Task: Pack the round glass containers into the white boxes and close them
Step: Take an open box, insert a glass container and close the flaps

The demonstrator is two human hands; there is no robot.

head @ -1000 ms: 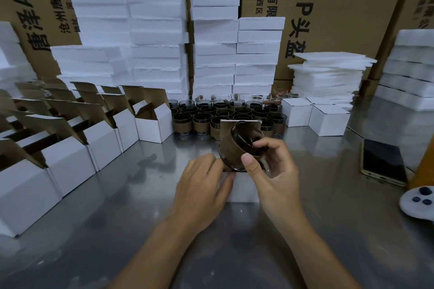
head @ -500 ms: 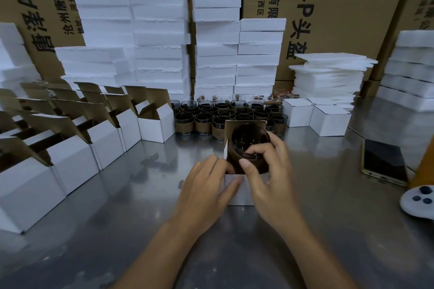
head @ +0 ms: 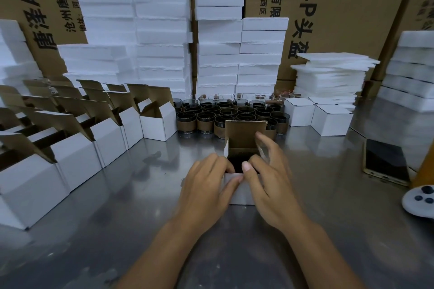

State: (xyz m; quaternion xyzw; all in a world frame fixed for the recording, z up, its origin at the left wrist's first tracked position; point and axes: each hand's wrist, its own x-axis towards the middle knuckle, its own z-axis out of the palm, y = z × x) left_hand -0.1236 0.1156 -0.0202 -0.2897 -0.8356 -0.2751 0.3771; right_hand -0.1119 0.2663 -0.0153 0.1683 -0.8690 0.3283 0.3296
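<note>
Sitting inside the open white box (head: 237,191) at mid-table (head: 112,197), the round glass container (head: 239,162) shows only as a dark patch between the hands. The left hand (head: 206,186) curls its fingers over the box's near-left rim, thumb on the front wall. The right hand (head: 269,179) is blurred, its fingers spread loose and gripping nothing, its thumb touching the near rim.
</note>
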